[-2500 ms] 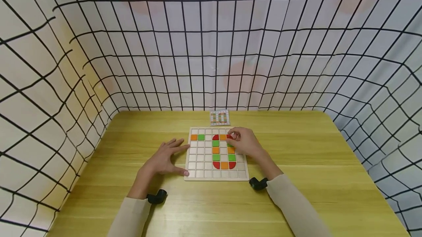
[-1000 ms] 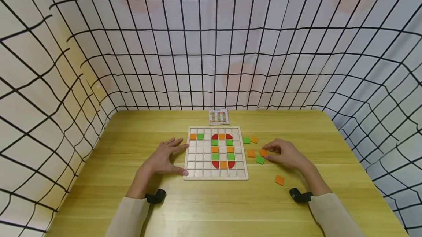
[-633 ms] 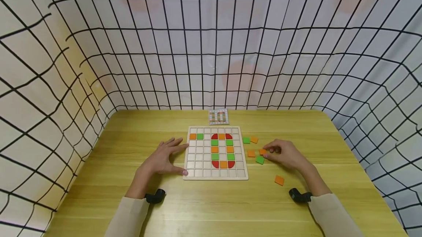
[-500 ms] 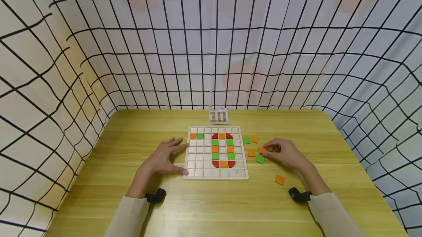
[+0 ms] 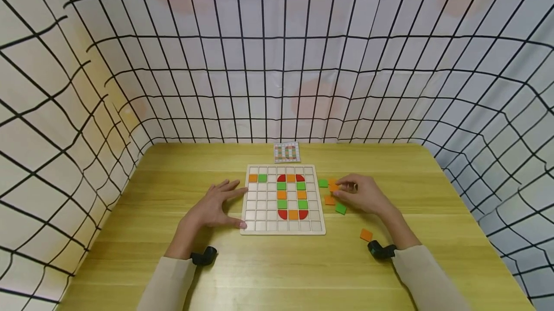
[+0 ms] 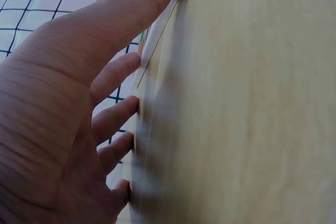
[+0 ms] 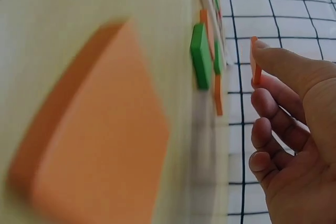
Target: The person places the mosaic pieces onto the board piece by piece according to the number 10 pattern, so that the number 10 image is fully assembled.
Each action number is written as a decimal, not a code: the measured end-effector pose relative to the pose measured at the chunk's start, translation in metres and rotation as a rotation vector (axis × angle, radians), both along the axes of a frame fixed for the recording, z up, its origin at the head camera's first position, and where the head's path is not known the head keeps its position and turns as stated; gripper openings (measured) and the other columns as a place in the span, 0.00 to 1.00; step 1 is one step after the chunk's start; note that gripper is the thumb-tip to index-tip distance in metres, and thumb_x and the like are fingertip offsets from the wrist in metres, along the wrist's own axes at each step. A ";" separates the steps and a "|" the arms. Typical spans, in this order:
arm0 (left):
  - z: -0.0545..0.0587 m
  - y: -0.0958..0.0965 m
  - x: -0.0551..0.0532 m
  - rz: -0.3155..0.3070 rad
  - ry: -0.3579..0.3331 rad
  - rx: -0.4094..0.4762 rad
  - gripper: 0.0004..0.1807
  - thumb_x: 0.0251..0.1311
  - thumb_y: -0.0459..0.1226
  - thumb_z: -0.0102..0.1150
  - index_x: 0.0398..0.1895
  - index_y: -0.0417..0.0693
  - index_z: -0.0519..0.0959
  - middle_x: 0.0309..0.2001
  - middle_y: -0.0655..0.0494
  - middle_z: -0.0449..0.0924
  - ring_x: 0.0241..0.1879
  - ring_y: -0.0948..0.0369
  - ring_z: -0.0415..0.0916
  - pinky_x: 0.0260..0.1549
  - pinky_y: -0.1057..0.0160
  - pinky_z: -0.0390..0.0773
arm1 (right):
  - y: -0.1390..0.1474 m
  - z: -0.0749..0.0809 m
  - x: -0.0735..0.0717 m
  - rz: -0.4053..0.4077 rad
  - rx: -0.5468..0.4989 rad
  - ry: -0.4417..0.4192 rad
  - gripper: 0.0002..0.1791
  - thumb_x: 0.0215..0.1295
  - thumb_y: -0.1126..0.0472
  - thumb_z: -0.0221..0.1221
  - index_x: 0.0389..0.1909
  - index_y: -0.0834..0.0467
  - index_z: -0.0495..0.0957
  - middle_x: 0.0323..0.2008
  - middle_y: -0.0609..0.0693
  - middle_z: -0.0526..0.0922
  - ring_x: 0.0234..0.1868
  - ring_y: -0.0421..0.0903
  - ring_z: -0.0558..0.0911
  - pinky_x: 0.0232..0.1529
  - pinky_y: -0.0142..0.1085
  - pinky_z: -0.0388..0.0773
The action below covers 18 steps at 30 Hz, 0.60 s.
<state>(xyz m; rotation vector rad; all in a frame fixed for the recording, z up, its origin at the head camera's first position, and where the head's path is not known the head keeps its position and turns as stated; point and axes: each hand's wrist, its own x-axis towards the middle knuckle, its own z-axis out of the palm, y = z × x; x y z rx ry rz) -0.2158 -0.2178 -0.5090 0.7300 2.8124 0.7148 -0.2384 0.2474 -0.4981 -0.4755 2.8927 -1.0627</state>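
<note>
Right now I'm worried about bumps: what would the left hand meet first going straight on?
Likely the board: the left hand sits at its edge, though index finger contact is unclear.

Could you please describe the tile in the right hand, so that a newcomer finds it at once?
On the wooden table, find the pale grid board. Just to its right, the right hand pinches a small orange tile. The other loose tiles lie on the table; only this one is held.
</note>
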 end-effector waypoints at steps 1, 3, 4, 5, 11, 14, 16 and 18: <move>0.000 0.000 0.000 0.000 -0.002 0.000 0.56 0.41 0.68 0.76 0.77 0.63 0.68 0.81 0.46 0.56 0.81 0.38 0.47 0.76 0.28 0.43 | -0.004 0.001 -0.001 -0.004 -0.009 0.000 0.21 0.64 0.46 0.71 0.50 0.55 0.86 0.35 0.46 0.83 0.36 0.46 0.76 0.35 0.33 0.75; 0.001 0.000 0.000 -0.002 -0.004 -0.002 0.56 0.41 0.68 0.76 0.77 0.62 0.68 0.81 0.46 0.56 0.81 0.38 0.47 0.76 0.27 0.43 | -0.012 0.003 -0.003 -0.008 -0.032 -0.003 0.20 0.64 0.46 0.71 0.50 0.55 0.86 0.35 0.46 0.83 0.36 0.46 0.76 0.34 0.33 0.74; 0.001 0.000 0.000 -0.002 -0.005 -0.003 0.56 0.41 0.68 0.76 0.77 0.62 0.68 0.81 0.46 0.56 0.81 0.38 0.47 0.76 0.27 0.42 | -0.017 0.003 -0.004 -0.006 -0.046 -0.006 0.20 0.64 0.47 0.71 0.50 0.55 0.86 0.35 0.46 0.82 0.36 0.46 0.75 0.34 0.33 0.73; 0.001 0.000 0.000 -0.001 -0.007 -0.003 0.56 0.41 0.68 0.76 0.77 0.62 0.69 0.81 0.46 0.56 0.81 0.38 0.46 0.76 0.27 0.42 | -0.022 0.004 -0.005 -0.002 -0.061 -0.006 0.20 0.64 0.48 0.71 0.50 0.56 0.86 0.35 0.47 0.82 0.36 0.46 0.75 0.34 0.33 0.72; 0.001 0.001 0.000 0.006 -0.006 -0.007 0.56 0.41 0.68 0.76 0.76 0.62 0.69 0.81 0.46 0.56 0.81 0.38 0.47 0.76 0.28 0.43 | -0.062 0.007 -0.015 0.045 -0.133 0.036 0.16 0.64 0.54 0.72 0.48 0.58 0.87 0.33 0.48 0.80 0.35 0.47 0.74 0.33 0.33 0.70; 0.001 0.001 0.000 0.010 -0.008 -0.008 0.56 0.41 0.68 0.76 0.76 0.63 0.69 0.81 0.46 0.56 0.81 0.38 0.47 0.76 0.28 0.43 | -0.085 0.008 -0.020 0.067 -0.128 0.032 0.16 0.64 0.54 0.72 0.48 0.58 0.88 0.32 0.47 0.79 0.35 0.48 0.74 0.33 0.33 0.70; 0.001 0.001 0.000 0.011 -0.009 -0.009 0.56 0.41 0.68 0.76 0.76 0.63 0.69 0.82 0.47 0.55 0.81 0.39 0.46 0.76 0.28 0.43 | -0.100 0.008 -0.022 0.082 -0.116 0.023 0.16 0.64 0.53 0.71 0.49 0.57 0.88 0.31 0.46 0.79 0.35 0.47 0.74 0.34 0.34 0.71; 0.000 0.001 0.000 0.011 -0.006 -0.010 0.56 0.41 0.69 0.76 0.76 0.63 0.69 0.82 0.46 0.55 0.81 0.38 0.46 0.76 0.28 0.43 | -0.114 0.008 -0.023 0.087 -0.103 0.014 0.16 0.64 0.52 0.71 0.49 0.55 0.88 0.31 0.45 0.79 0.35 0.46 0.74 0.35 0.35 0.72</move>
